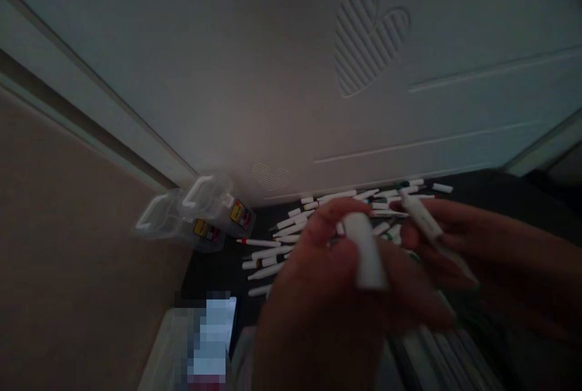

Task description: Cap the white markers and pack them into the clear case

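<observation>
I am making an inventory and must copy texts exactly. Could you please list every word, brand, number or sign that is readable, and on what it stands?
No text is readable.
Yellow, red and dark labels on the two clear boxes: too blurred.
Marker in the right hand: faint marking, too small and blurred.
Lit screen: pixelated, unreadable.

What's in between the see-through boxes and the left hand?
White markers, scattered on the dark surface, lie between the see-through boxes and the left hand in the head view.
</observation>
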Action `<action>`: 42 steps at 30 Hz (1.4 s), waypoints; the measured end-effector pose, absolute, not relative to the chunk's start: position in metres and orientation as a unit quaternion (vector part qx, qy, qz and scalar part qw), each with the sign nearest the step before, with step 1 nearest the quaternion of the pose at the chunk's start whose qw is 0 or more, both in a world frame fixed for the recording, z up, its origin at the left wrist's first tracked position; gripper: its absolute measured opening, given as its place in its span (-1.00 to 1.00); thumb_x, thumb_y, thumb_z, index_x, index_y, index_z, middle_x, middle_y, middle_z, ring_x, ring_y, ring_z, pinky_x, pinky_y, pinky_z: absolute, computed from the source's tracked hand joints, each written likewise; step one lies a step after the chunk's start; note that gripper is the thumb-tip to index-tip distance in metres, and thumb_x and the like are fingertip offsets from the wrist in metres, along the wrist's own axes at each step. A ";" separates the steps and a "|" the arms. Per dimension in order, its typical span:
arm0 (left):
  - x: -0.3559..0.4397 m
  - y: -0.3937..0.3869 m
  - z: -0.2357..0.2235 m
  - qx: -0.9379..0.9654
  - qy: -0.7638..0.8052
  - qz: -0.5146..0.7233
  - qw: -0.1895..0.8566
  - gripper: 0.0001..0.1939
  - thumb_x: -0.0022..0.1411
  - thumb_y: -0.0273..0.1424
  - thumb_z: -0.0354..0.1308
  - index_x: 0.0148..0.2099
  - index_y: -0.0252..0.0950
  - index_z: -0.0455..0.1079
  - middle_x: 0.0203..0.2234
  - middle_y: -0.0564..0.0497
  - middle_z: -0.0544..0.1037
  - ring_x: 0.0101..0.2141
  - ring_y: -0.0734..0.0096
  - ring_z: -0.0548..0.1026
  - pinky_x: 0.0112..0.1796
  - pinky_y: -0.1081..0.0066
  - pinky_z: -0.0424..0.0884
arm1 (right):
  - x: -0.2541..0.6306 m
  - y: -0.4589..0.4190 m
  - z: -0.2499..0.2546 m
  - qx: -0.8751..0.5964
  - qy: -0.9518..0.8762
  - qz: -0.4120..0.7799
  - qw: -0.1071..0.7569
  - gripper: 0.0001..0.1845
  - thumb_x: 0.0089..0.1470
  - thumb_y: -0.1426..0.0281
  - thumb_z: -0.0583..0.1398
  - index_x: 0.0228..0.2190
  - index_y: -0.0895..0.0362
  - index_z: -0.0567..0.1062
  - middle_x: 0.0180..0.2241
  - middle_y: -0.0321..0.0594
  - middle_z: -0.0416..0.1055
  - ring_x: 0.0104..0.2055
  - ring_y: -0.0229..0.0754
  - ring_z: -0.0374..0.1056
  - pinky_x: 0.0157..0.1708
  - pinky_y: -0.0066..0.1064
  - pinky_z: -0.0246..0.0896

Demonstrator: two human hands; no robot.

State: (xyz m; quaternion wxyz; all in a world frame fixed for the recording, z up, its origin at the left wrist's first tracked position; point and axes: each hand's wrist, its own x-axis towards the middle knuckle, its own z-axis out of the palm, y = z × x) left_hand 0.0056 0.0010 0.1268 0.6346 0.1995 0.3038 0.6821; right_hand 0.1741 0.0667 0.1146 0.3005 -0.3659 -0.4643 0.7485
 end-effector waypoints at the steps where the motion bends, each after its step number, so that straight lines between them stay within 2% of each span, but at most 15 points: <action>1: 0.004 0.005 0.136 0.190 0.276 0.688 0.644 -0.87 0.12 -0.37 0.09 -0.24 -0.23 0.38 -0.48 0.06 0.45 -0.42 0.47 0.42 -0.43 0.51 0.36 | 0.173 0.067 0.115 -0.345 -0.456 0.767 0.293 -0.72 0.00 0.40 0.09 -0.20 -0.02 0.43 -0.40 -0.17 0.36 -0.47 -0.26 0.23 -0.49 -0.38 0.14; 3: 0.000 0.014 0.146 0.157 0.219 0.709 0.651 -0.90 0.15 -0.41 0.04 -0.31 -0.26 0.38 -0.50 0.08 0.45 -0.46 0.55 0.40 -0.47 0.57 0.33 | 0.171 0.068 0.117 -0.313 -0.458 0.776 0.300 -0.78 -0.01 0.40 0.10 -0.27 0.02 0.44 -0.45 -0.24 0.30 -0.52 -0.32 0.13 -0.48 -0.42 0.09; 6: -0.006 0.027 0.146 0.128 0.209 0.724 0.645 -0.86 0.17 -0.45 -0.02 -0.34 -0.29 0.37 -0.45 0.07 0.48 -0.44 0.55 0.41 -0.45 0.56 0.33 | 0.168 0.069 0.121 -0.290 -0.486 0.769 0.297 -0.83 -0.04 0.40 0.10 -0.35 0.11 0.45 -0.54 -0.29 0.21 -0.56 -0.34 0.04 -0.53 -0.44 0.00; 9: -0.006 0.032 0.140 0.111 0.222 0.714 0.655 -0.87 0.16 -0.45 -0.01 -0.35 -0.30 0.37 -0.44 0.07 0.50 -0.42 0.54 0.42 -0.41 0.53 0.35 | 0.169 0.068 0.123 -0.278 -0.505 0.762 0.295 -0.83 -0.03 0.39 0.10 -0.37 0.14 0.46 -0.53 -0.29 0.20 -0.58 -0.36 0.00 -0.57 -0.44 -0.06; 16: 0.000 0.034 0.136 0.095 0.236 0.690 0.677 -0.82 0.17 -0.44 -0.03 -0.41 -0.30 0.37 -0.46 0.07 0.52 -0.44 0.53 0.43 -0.40 0.50 0.36 | 0.173 0.061 0.124 -0.257 -0.504 0.774 0.284 -0.82 -0.01 0.40 0.10 -0.34 0.12 0.47 -0.57 -0.31 0.20 -0.58 -0.36 0.05 -0.59 -0.48 -0.05; 27: 0.008 0.035 0.136 0.078 0.248 0.694 0.672 -0.78 0.21 -0.43 -0.03 -0.40 -0.35 0.40 -0.47 0.04 0.53 -0.43 0.50 0.44 -0.38 0.48 0.39 | 0.175 0.063 0.120 -0.224 -0.513 0.777 0.288 -0.78 0.02 0.41 0.10 -0.25 0.01 0.45 -0.42 -0.34 0.32 -0.58 -0.43 0.19 -0.64 -0.57 -0.01; 35: 0.010 0.034 0.137 0.088 0.242 0.696 0.671 -0.77 0.22 -0.42 -0.04 -0.40 -0.36 0.39 -0.46 0.04 0.52 -0.42 0.50 0.43 -0.37 0.48 0.40 | 0.173 0.062 0.121 -0.231 -0.494 0.789 0.284 -0.76 0.02 0.41 0.13 -0.22 0.03 0.44 -0.44 -0.34 0.34 -0.57 -0.45 0.20 -0.64 -0.60 -0.01; 42: 0.011 0.033 0.136 0.112 0.226 0.692 0.677 -0.78 0.22 -0.40 -0.02 -0.40 -0.35 0.38 -0.45 0.07 0.48 -0.42 0.54 0.39 -0.40 0.52 0.37 | 0.174 0.061 0.124 -0.219 -0.489 0.795 0.284 -0.68 0.04 0.45 0.11 -0.13 -0.05 0.42 -0.38 -0.33 0.38 -0.56 -0.47 0.22 -0.63 -0.61 0.00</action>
